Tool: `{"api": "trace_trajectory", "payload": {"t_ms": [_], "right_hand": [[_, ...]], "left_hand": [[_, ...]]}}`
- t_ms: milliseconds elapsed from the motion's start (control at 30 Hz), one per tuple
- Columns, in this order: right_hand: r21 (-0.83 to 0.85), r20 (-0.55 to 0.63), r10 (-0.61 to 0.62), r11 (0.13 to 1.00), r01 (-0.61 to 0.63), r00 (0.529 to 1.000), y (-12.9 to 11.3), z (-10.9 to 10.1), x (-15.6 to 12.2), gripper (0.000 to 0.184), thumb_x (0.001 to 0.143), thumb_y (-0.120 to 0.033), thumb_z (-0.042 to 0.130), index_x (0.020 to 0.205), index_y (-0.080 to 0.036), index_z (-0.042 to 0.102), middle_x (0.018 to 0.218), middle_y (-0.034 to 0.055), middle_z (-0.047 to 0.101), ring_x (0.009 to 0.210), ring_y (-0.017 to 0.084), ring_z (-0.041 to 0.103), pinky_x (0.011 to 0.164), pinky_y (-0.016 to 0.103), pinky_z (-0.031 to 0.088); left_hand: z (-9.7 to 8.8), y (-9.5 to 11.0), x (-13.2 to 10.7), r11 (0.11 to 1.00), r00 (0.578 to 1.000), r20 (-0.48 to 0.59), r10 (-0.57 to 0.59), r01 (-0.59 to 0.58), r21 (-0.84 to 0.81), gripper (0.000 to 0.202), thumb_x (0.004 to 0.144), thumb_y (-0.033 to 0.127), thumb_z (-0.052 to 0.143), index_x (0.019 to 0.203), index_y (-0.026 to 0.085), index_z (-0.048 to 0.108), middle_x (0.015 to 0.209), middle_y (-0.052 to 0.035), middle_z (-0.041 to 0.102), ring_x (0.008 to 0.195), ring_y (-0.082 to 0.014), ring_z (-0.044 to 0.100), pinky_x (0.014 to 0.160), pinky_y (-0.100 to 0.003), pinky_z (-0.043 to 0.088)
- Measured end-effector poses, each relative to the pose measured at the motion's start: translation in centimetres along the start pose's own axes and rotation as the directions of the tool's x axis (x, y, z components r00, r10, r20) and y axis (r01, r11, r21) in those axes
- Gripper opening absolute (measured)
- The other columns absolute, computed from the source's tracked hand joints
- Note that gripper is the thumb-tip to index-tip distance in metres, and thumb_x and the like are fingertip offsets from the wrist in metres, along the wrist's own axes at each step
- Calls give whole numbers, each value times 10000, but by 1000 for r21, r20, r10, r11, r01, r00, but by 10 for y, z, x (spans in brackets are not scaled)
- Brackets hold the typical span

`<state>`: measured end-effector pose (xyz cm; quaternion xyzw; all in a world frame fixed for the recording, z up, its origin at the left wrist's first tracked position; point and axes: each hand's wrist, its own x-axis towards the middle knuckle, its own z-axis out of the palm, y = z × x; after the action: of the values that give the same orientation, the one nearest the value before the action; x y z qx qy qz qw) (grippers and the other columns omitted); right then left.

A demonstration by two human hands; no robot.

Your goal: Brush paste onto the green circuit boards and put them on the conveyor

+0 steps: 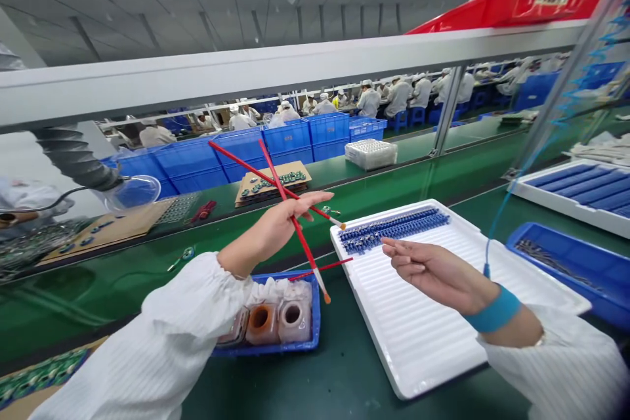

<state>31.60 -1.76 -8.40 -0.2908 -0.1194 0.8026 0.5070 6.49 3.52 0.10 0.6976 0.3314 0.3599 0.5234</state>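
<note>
My left hand [278, 226] is closed around two red-handled paintbrushes, which cross each other. One brush [308, 249] points down with its orange-brown bristle tip, while the other brush [241, 163] slants toward the right. Below this hand stands a small blue bin [315, 325] holding bottles, among them an orange-stained bottle [260, 321] and a pale bottle [294, 323], plus white crumpled material. A thin red stick [335, 265] juts from the bin. Over the white ribbed tray [418, 341], my right hand [430, 269] has its fingers stretched out, near rows of blue components [394, 230].
Behind the bench runs a green ledge with cardboard [300, 174] bearing small circuit boards and a clear plastic tray stack [371, 154]. At right are a blue bin of metal parts [566, 269] and another white tray [585, 207]. A blue cord [502, 210] rises from my right wristband.
</note>
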Motion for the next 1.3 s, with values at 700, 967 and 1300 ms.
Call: {"api": "trace_trajectory", "payload": {"t_ms": [700,967,1300], "right_hand": [[-269,-173,37,960,-83,984,6,-18,11,241,978,-192,410,838,-44,538,755,78,554,458,10,426,324,57,338],[-362,-251,107,912,-196,962,0,-32,17,246,860,117,389,1024,17,543,1075,179,551,960,169,584,736,155,540],[-613,-133,96,774,-158,986,-22,-58,49,199,837,-209,658,944,-76,555,713,29,513,502,24,394,370,73,290]], "left_hand": [[-4,14,-8,911,977,-31,-211,185,-367,425,727,57,421,1113,26,596,823,-185,691,819,-176,669,742,-201,518],[-38,15,-10,920,916,-348,-198,50,-390,373,682,28,438,964,32,683,846,-162,686,741,-162,665,672,-194,550],[-52,13,-21,932,807,-537,-246,45,-359,349,628,28,472,894,44,696,923,-142,680,686,-161,645,609,-201,567]]}}
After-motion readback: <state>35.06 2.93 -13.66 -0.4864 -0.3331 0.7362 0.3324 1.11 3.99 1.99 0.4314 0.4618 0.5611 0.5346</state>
